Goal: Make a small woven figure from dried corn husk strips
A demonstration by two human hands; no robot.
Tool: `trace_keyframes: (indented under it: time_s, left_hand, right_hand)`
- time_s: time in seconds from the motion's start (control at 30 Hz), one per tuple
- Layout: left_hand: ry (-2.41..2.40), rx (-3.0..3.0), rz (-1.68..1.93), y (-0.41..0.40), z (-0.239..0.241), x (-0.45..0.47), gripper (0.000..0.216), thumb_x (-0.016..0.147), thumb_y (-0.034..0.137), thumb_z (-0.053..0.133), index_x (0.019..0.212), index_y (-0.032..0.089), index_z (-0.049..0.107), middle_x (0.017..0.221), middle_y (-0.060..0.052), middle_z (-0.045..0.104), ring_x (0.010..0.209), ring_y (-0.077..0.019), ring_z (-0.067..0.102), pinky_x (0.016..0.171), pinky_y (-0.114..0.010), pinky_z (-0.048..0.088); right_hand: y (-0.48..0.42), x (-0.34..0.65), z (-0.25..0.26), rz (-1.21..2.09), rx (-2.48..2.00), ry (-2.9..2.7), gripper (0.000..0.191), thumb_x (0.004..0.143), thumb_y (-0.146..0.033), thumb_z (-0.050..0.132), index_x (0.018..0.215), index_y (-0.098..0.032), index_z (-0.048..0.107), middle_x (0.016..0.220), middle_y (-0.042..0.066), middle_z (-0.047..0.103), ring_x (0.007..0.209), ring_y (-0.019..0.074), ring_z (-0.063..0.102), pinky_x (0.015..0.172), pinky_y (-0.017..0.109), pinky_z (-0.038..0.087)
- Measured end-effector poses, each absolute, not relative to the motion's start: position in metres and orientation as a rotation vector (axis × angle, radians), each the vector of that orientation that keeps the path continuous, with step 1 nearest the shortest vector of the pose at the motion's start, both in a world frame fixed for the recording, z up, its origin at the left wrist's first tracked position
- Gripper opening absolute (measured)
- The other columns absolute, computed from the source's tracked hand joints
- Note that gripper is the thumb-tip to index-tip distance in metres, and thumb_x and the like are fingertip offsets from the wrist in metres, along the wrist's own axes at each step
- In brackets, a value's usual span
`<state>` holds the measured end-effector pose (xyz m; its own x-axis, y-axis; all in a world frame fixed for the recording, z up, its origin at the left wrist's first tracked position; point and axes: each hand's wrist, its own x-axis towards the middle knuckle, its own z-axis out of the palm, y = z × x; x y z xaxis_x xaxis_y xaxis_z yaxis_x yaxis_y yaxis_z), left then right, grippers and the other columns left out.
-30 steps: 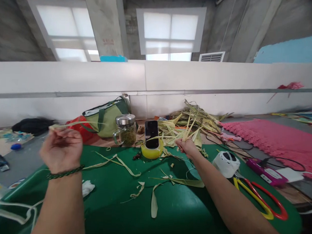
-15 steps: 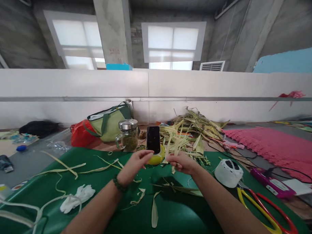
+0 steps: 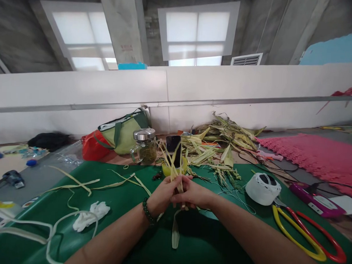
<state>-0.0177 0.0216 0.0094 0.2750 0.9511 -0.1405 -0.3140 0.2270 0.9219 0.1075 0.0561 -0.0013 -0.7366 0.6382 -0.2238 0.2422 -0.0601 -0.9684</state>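
Over the middle of the green mat, my left hand point(image 3: 164, 194) and my right hand point(image 3: 194, 194) meet. Both are closed around a small bunch of corn husk strips point(image 3: 172, 160). Pale strip ends fan upward above the fingers, and short ends show beneath my right hand. The fingers overlap, so the exact grip point is hidden. Just behind the strips a phone point(image 3: 172, 144) leans upright on a yellow stand point(image 3: 166, 170). A single loose husk piece point(image 3: 175, 235) lies on the mat below my hands.
A lidded glass mug point(image 3: 145, 150) and a green bag point(image 3: 125, 136) stand behind. Dried husks point(image 3: 222, 133) are heaped at the back right. On the right are a white roll point(image 3: 262, 191), red-and-yellow-handled scissors point(image 3: 302, 232) and a purple power strip point(image 3: 316, 200). Crumpled tissue point(image 3: 90, 215) lies left.
My left hand, formerly apart with nothing visible in it, has moved right to join my right hand on the strips. My right hand has moved slightly left and down. The camera view has tilted down.
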Motion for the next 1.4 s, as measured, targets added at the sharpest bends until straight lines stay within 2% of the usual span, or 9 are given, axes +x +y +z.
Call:
trace_keyframes:
  time_s: [0.1, 0.17, 0.43, 0.7, 0.8, 1.03, 1.13, 1.27, 1.4]
  left_hand:
    - [0.852, 0.759, 1.332, 0.029, 0.015, -0.027, 0.026, 0.073, 0.036, 0.071, 0.071, 0.013, 0.062, 0.076, -0.009, 0.07, 0.07, -0.018, 0.067, 0.061, -0.026, 0.053]
    - [0.803, 0.677, 1.445, 0.033, 0.019, -0.034, 0.022, 0.072, 0.029, 0.073, 0.069, 0.013, 0.058, 0.069, -0.005, 0.067, 0.067, -0.0145, 0.064, 0.065, -0.025, 0.052]
    - [0.696, 0.611, 1.487, 0.03, 0.026, -0.033, 0.025, 0.073, 0.029, 0.073, 0.074, 0.014, 0.053, 0.051, 0.009, 0.04, 0.043, -0.0034, 0.039, 0.047, -0.015, 0.043]
    - [0.702, 0.603, 1.452, 0.026, 0.029, -0.03, 0.026, 0.074, 0.032, 0.072, 0.072, 0.014, 0.052, 0.05, 0.01, 0.033, 0.041, -0.0023, 0.034, 0.044, -0.014, 0.042]
    - [0.685, 0.58, 1.483, 0.026, 0.03, -0.03, 0.027, 0.075, 0.033, 0.071, 0.073, 0.014, 0.053, 0.049, 0.011, 0.032, 0.04, -0.002, 0.032, 0.043, -0.013, 0.04]
    - [0.657, 0.565, 1.508, 0.022, 0.03, -0.026, 0.026, 0.076, 0.034, 0.07, 0.074, 0.014, 0.053, 0.05, 0.01, 0.033, 0.042, -0.0026, 0.033, 0.045, -0.014, 0.041]
    - [0.655, 0.58, 1.464, 0.02, 0.029, -0.024, 0.03, 0.072, 0.035, 0.073, 0.073, 0.014, 0.052, 0.05, 0.01, 0.032, 0.041, -0.0022, 0.031, 0.044, -0.014, 0.039]
    - [0.707, 0.629, 1.51, 0.02, 0.031, -0.026, 0.031, 0.07, 0.039, 0.074, 0.074, 0.014, 0.055, 0.046, 0.012, 0.024, 0.038, -0.0024, 0.024, 0.04, -0.013, 0.031]
    - [0.79, 0.711, 1.65, 0.02, 0.03, -0.026, 0.036, 0.074, 0.049, 0.066, 0.066, 0.016, 0.054, 0.045, 0.009, 0.029, 0.044, -0.006, 0.038, 0.048, -0.017, 0.038]
  right_hand:
    - [0.059, 0.114, 0.006, 1.921, -0.835, -1.884, 0.023, 0.072, -0.035, 0.065, 0.073, -0.012, 0.063, 0.06, 0.0, 0.067, 0.031, 0.0005, 0.033, 0.029, 0.014, 0.021]
    - [0.061, 0.118, 0.01, 1.896, -0.814, -1.893, 0.03, 0.075, -0.041, 0.063, 0.07, -0.011, 0.064, 0.066, 0.002, 0.069, 0.03, -0.0005, 0.03, 0.03, 0.016, 0.02]
    - [0.049, 0.11, 0.006, 1.511, -0.846, -2.063, 0.035, 0.076, -0.043, 0.059, 0.056, -0.015, 0.061, 0.048, -0.003, 0.056, 0.031, 0.0038, 0.035, 0.033, 0.019, 0.024]
    - [0.045, 0.108, -0.005, 0.782, -0.821, -2.224, 0.03, 0.072, -0.04, 0.07, 0.057, -0.017, 0.058, 0.052, -0.003, 0.055, 0.048, 0.008, 0.042, 0.047, 0.019, 0.028]
    - [0.045, 0.111, -0.006, 0.687, -0.777, -2.268, 0.029, 0.069, -0.044, 0.073, 0.064, -0.019, 0.06, 0.057, -0.003, 0.058, 0.049, 0.0086, 0.044, 0.049, 0.02, 0.029]
    - [0.042, 0.111, -0.007, 0.475, -0.727, -2.283, 0.029, 0.078, -0.045, 0.064, 0.066, -0.019, 0.059, 0.057, -0.002, 0.057, 0.049, 0.0091, 0.043, 0.052, 0.021, 0.029]
    - [0.039, 0.11, -0.007, 0.444, -0.718, -2.253, 0.027, 0.083, -0.043, 0.058, 0.067, -0.02, 0.06, 0.059, 0.0, 0.058, 0.051, 0.0099, 0.045, 0.054, 0.022, 0.03]
    - [0.038, 0.111, -0.002, 0.612, -0.757, -2.196, 0.036, 0.078, -0.052, 0.06, 0.064, -0.019, 0.055, 0.055, -0.002, 0.053, 0.047, 0.0088, 0.04, 0.05, 0.022, 0.03]
    - [0.038, 0.109, 0.003, 0.997, -0.838, -2.079, 0.039, 0.086, -0.053, 0.045, 0.071, -0.018, 0.053, 0.063, 0.0, 0.055, 0.052, 0.0101, 0.046, 0.049, 0.021, 0.036]
